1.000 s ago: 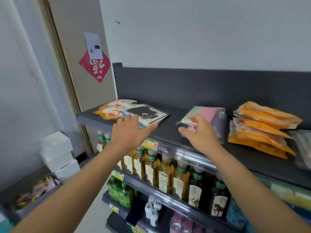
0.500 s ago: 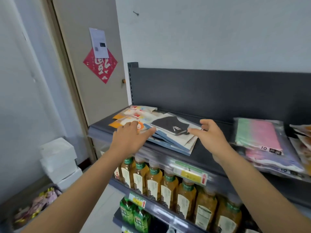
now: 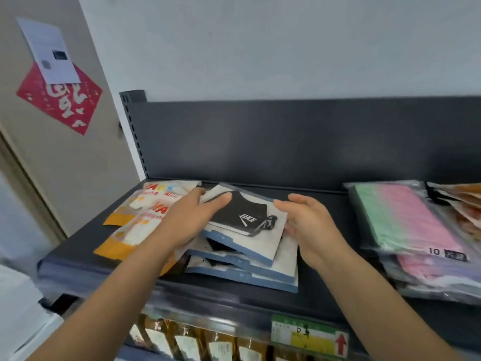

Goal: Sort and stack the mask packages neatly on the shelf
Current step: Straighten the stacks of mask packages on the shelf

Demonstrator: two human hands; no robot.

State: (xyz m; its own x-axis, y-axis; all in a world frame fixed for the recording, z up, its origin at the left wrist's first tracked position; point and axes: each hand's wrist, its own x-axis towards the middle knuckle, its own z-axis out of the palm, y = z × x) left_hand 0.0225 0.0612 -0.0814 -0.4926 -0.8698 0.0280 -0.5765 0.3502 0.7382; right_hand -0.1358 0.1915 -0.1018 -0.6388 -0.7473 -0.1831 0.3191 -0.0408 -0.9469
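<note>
A pile of black-mask packages (image 3: 250, 230) with blue bottom strips lies fanned out on the dark shelf (image 3: 260, 295). My left hand (image 3: 190, 220) grips the top package at its left edge, thumb on top. My right hand (image 3: 309, 225) presses against the pile's right edge, fingers slightly curled. Orange-and-white mask packages (image 3: 138, 222) lie spread to the left, partly under my left hand. To the right sits a stack of clear packs with green and pink masks (image 3: 406, 220).
More orange packs (image 3: 463, 199) poke in at the far right edge. The shelf's dark back panel (image 3: 286, 142) rises behind. Bottles of amber drink (image 3: 208, 345) fill the shelf below, under a price tag (image 3: 309, 337). A door with a red decoration (image 3: 59, 100) stands left.
I have moved closer and to the left. My right hand left the green-pink pack and came to the black-mask pile; my left hand closed on the top package.
</note>
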